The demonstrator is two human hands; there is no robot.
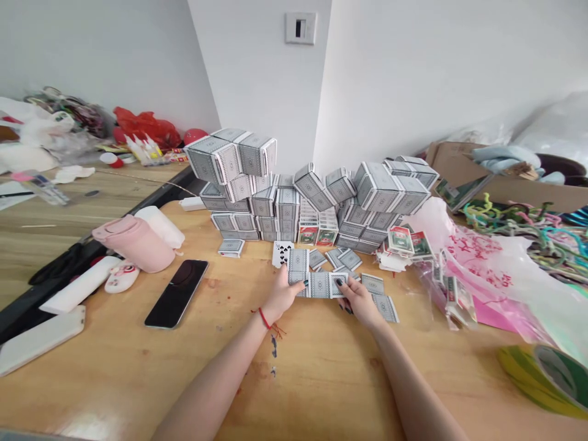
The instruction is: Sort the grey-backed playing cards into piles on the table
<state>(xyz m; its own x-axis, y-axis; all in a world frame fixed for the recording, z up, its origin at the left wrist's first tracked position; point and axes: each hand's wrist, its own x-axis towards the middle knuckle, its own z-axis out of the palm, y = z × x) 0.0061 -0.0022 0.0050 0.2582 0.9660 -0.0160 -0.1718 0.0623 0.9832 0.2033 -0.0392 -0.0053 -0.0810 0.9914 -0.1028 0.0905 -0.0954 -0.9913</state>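
Between my two hands is a piece made of grey-backed playing cards (pixel 320 284), with one card standing taller at its left end. My left hand (pixel 283 291) pinches that left end, thumb in front. At the right end my right hand (pixel 361 300) grips the piece, its dark-nailed thumb on a card back. Behind the piece lies a face-up spade card (pixel 280 252). Loose grey-backed cards (pixel 346 260) are scattered just behind, and more cards (pixel 384 307) rest to the right of my right hand. Beyond them rise stacked blocks built of cards (pixel 287 205).
Card boxes (pixel 400 241) lie right of the stacks, beside a pink-printed plastic bag (pixel 478 257). A green-yellow tape roll (pixel 546 376) sits at the near right. On the left are a phone (pixel 177 294), a pink tumbler (pixel 135 242) and white boxes (pixel 43 340).
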